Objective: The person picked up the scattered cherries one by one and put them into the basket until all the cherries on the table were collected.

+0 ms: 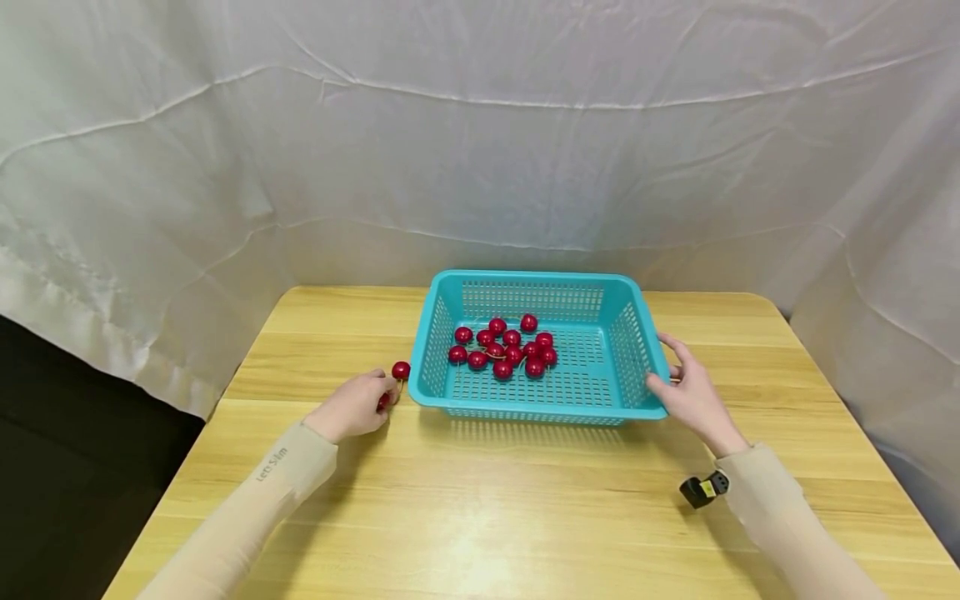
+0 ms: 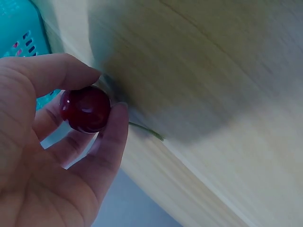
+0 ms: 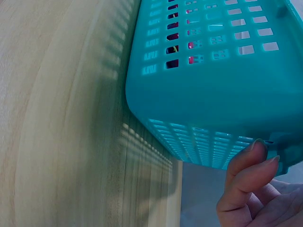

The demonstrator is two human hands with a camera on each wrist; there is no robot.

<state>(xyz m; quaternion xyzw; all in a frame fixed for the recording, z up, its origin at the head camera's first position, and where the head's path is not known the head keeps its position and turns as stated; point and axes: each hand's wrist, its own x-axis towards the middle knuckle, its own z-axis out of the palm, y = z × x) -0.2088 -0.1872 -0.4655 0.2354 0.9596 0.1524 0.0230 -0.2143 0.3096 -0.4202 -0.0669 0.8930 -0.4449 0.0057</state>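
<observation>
My left hand (image 1: 360, 403) pinches a red cherry (image 2: 86, 109) between thumb and fingertips, just above the table left of the basket; a green stem shows past the fingers in the left wrist view. A second cherry (image 1: 401, 371) lies by the basket's left wall, close to that hand. The turquoise plastic basket (image 1: 525, 413) has slotted walls and floor, with several cherries (image 1: 503, 369) gathered in its left and middle part. At its right end my right hand (image 1: 693, 395) holds the rim, the thumb on top and the fingers against the outside.
The basket stands toward the back of a light wooden table (image 1: 480, 517). Behind and at both sides hangs a pale cloth (image 1: 525, 183). A small black device with a yellow label (image 1: 703, 489) sits at the right wrist. A dark area (image 1: 75, 467) lies beyond the table's left edge.
</observation>
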